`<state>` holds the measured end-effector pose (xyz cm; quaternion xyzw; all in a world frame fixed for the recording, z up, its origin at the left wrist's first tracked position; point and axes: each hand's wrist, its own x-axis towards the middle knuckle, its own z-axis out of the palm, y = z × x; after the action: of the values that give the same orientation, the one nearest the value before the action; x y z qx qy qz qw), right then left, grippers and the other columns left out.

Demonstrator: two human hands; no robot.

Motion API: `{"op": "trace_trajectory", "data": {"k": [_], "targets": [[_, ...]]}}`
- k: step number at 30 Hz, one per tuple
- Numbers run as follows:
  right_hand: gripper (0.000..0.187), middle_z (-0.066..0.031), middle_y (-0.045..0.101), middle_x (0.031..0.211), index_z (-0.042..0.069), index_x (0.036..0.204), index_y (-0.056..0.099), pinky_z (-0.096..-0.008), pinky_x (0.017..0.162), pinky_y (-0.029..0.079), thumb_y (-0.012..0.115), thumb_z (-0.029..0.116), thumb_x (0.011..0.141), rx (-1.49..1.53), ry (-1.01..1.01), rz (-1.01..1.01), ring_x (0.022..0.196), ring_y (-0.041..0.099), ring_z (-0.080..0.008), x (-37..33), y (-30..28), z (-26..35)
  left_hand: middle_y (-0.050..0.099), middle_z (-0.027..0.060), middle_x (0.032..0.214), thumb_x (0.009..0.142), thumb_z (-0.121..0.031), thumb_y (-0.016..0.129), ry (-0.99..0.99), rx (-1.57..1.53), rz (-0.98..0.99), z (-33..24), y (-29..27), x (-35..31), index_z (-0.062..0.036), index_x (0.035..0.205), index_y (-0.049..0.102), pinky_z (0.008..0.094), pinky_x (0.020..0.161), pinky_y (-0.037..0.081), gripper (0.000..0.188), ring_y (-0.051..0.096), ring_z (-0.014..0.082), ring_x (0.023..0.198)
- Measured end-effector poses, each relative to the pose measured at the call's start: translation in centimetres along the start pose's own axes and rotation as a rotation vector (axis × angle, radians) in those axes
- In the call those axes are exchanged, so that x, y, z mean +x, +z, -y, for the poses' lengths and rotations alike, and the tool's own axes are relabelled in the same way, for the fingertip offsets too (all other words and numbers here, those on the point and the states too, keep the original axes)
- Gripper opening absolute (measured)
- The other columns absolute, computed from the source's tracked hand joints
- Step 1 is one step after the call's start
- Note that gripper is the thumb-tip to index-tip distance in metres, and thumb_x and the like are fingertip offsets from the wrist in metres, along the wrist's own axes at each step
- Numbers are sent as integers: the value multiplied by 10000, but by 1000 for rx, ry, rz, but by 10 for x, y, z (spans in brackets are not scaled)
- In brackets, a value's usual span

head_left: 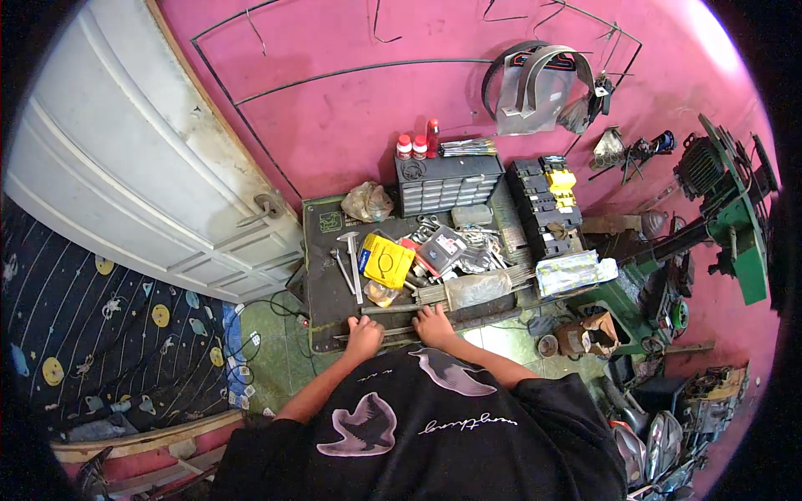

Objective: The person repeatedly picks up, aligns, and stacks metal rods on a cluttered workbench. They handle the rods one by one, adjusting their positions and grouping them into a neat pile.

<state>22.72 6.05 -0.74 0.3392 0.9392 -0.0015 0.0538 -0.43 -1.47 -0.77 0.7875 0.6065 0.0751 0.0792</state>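
Note:
At the front edge of the workbench (pixel 322 288), my left hand (pixel 365 336) lies with curled fingers over some thin rods (pixel 394 331). Whatever sits inside its grip is hidden. A short way to the right, my right hand (pixel 433 326) is bent over the same edge, its fingertips beside the end of a grey tube (pixel 389 309). I cannot make out what these fingers press on. Beyond my hands lie a caliper (pixel 355 265), a wrench (pixel 342 271), an open yellow case (pixel 386 260) and a bundle of welding rods (pixel 432 294) partly under a plastic wrapper (pixel 479 289).
A small drawer cabinet (pixel 449 194) stands at the back, with red bottles (pixel 432 138) on top. Black bins (pixel 539 209) are to its right. A green machine (pixel 739 250) juts in at the right. A white door (pixel 159 167) is left of the bench.

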Motion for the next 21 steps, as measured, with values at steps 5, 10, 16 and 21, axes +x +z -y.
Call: {"op": "trace_trajectory", "data": {"k": [5, 10, 16, 21], "targets": [[260, -49, 695, 1035, 131, 1072, 678, -508, 981, 331, 477, 220, 935, 76, 52, 74, 1102, 558, -236, -1, 1, 1, 633, 45, 799, 774, -224, 676, -7, -71, -75, -5, -3, -3, -136, 822, 707, 481, 790, 324, 105, 552, 248, 914], [246, -36, 718, 996, 114, 947, 730, -519, 1006, 315, 514, 225, 907, 77, 67, 250, 1094, 573, -236, 6, -21, 0, 631, 40, 811, 761, -251, 706, -59, -80, -37, -3, -2, -7, -145, 785, 744, 492, 789, 320, 115, 552, 258, 912], [240, -36, 721, 1012, 122, 861, 749, -532, 997, 322, 537, 231, 883, 90, 51, 296, 1109, 570, -234, 22, -12, -4, 642, 48, 829, 757, -226, 702, -229, -126, 118, -5, -9, 3, -149, 768, 767, 510, 790, 321, 101, 558, 259, 923], [243, -33, 709, 1063, 126, 876, 753, -573, 984, 327, 533, 228, 880, 24, -35, 203, 1145, 558, -222, 21, 2, -7, 650, 51, 801, 751, -191, 685, -98, -39, 24, 3, 6, 1, -163, 786, 758, 512, 776, 312, 86, 569, 268, 902]]}}
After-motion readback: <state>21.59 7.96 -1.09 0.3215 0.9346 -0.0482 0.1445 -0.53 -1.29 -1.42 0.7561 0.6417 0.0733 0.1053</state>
